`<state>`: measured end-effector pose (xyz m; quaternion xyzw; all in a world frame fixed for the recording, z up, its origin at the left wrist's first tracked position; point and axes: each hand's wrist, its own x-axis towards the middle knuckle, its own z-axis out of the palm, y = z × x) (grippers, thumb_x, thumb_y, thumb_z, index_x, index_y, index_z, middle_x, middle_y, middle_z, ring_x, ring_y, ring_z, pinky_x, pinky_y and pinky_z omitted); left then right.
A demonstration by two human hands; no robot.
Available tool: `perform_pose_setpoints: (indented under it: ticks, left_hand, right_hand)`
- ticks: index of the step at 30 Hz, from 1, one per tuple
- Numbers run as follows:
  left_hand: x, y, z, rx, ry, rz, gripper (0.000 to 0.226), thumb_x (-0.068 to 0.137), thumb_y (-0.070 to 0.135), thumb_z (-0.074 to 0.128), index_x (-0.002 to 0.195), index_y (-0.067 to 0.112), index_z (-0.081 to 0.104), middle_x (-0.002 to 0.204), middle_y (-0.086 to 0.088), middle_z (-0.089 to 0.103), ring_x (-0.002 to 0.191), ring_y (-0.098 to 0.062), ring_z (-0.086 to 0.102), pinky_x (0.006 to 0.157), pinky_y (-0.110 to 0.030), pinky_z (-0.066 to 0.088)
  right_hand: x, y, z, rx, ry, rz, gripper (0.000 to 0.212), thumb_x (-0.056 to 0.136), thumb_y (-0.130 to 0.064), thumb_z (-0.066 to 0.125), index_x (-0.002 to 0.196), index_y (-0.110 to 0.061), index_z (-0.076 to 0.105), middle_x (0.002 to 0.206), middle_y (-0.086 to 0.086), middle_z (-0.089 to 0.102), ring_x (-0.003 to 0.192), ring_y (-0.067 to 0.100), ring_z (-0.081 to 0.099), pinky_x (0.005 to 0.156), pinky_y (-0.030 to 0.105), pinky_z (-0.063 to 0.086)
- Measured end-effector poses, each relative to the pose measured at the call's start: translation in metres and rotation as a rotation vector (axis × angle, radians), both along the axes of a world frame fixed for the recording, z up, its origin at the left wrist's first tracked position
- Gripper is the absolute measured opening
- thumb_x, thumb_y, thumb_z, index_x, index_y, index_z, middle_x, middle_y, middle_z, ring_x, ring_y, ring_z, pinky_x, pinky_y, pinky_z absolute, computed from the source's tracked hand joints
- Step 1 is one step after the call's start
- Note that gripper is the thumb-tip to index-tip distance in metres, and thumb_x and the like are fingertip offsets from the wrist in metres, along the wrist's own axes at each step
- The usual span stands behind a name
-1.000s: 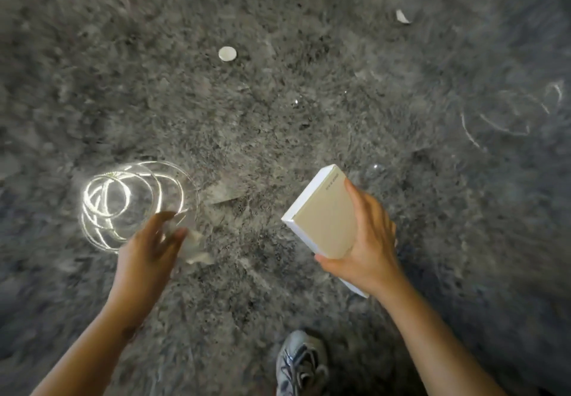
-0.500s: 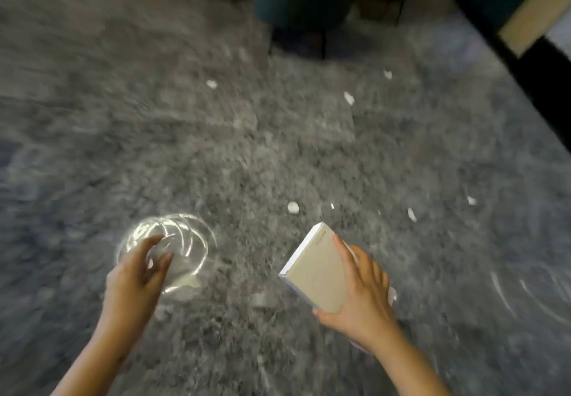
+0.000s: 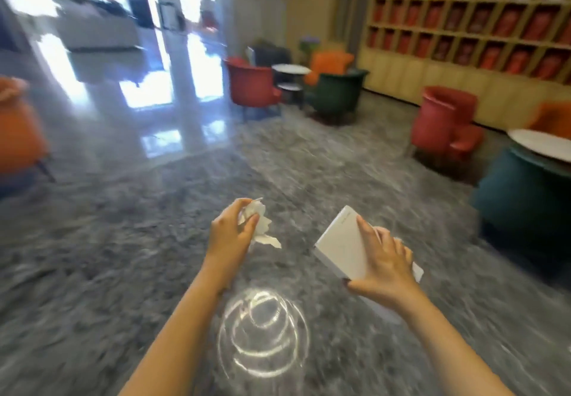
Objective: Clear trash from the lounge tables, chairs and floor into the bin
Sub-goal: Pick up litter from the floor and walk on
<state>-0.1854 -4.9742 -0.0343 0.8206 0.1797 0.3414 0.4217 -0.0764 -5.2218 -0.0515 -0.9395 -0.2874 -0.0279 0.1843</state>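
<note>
Above the grey carpet (image 3: 123,256), left hand (image 3: 230,235) fingers clamp 1 crumpled paper (image 3: 259,225), right hand (image 3: 381,264) fingers clamp 1 white box (image 3: 340,249).

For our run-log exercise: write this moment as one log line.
left hand: holds crumpled paper | right hand: holds white box | underfoot: grey carpet

Lounge, armchairs (image 3: 251,86), round tables (image 3: 290,69), cubby shelving (image 3: 469,15)

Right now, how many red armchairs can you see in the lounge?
2. One red armchair stands left of the small round table at the far end; the other sits on the right, before the shelf wall. More may be out of view.
</note>
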Motion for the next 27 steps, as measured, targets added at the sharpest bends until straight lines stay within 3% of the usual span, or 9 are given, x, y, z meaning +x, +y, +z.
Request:
perform_pose_setpoints:
  ticks: [6, 10, 13, 19, 22, 24, 27]
  left_hand:
    - [0.039, 0.117, 0.046, 0.094, -0.083, 0.219, 0.021, 0.082, 0.002, 0.063, 0.094, 0.019, 0.064, 0.082, 0.010, 0.060, 0.077, -0.010, 0.057, 0.062, 0.000, 0.034]
    - [0.082, 0.191, 0.078, 0.117, -0.100, 0.336, 0.016, 0.084, 0.004, 0.063, 0.093, 0.016, 0.064, 0.077, 0.011, 0.058, 0.072, -0.009, 0.054, 0.059, -0.003, 0.036]
    - [0.109, 0.241, 0.091, 0.123, -0.067, 0.395, 0.015, 0.085, 0.005, 0.061, 0.098, 0.011, 0.065, 0.086, 0.000, 0.065, 0.077, -0.014, 0.057, 0.060, -0.013, 0.037]
    - [0.176, 0.354, 0.088, 0.063, -0.005, 0.512, 0.013, 0.086, 0.004, 0.060, 0.090, 0.017, 0.061, 0.079, 0.001, 0.063, 0.072, -0.012, 0.057, 0.053, -0.006, 0.036]
    - [0.226, 0.422, 0.081, 0.038, 0.019, 0.536, 0.011, 0.089, 0.008, 0.058, 0.088, 0.019, 0.060, 0.075, 0.003, 0.064, 0.070, -0.013, 0.059, 0.053, -0.012, 0.039]
    - [0.263, 0.471, 0.078, 0.040, 0.036, 0.562, 0.010, 0.090, 0.011, 0.058, 0.087, 0.021, 0.059, 0.075, 0.005, 0.065, 0.069, -0.006, 0.060, 0.055, -0.015, 0.041]
    - [0.312, 0.550, 0.084, 0.064, 0.025, 0.626, 0.014, 0.089, 0.012, 0.058, 0.085, 0.026, 0.058, 0.074, 0.014, 0.062, 0.065, 0.007, 0.055, 0.053, -0.007, 0.039]
  right_hand:
    - [0.104, 0.160, 0.050, 0.016, -0.113, 0.274, 0.116, 0.051, -0.064, 0.065, 0.143, -0.041, -0.002, 0.132, -0.006, 0.024, 0.117, 0.020, 0.029, 0.095, 0.033, 0.019]
    - [0.171, 0.257, 0.089, 0.044, -0.168, 0.397, 0.114, 0.055, -0.062, 0.067, 0.143, -0.040, -0.003, 0.133, -0.005, 0.024, 0.119, 0.021, 0.027, 0.099, 0.036, 0.020]
    - [0.217, 0.325, 0.112, 0.038, -0.204, 0.450, 0.115, 0.055, -0.064, 0.066, 0.143, -0.041, -0.005, 0.135, -0.003, 0.023, 0.121, 0.023, 0.028, 0.096, 0.036, 0.021]
    - [0.302, 0.471, 0.104, 0.047, -0.214, 0.584, 0.119, 0.052, -0.068, 0.064, 0.141, -0.042, -0.010, 0.138, -0.002, 0.023, 0.123, 0.023, 0.029, 0.097, 0.038, 0.022]
    - [0.353, 0.552, 0.091, 0.040, -0.213, 0.666, 0.119, 0.053, -0.067, 0.066, 0.140, -0.043, -0.011, 0.137, -0.003, 0.022, 0.122, 0.023, 0.027, 0.097, 0.038, 0.020]
    - [0.392, 0.611, 0.088, 0.048, -0.204, 0.704, 0.118, 0.054, -0.066, 0.067, 0.141, -0.042, -0.009, 0.137, -0.003, 0.022, 0.121, 0.022, 0.027, 0.098, 0.039, 0.019]
    - [0.449, 0.706, 0.095, 0.071, -0.198, 0.768, 0.117, 0.055, -0.063, 0.068, 0.141, -0.041, -0.007, 0.137, -0.002, 0.024, 0.120, 0.022, 0.027, 0.100, 0.041, 0.018]
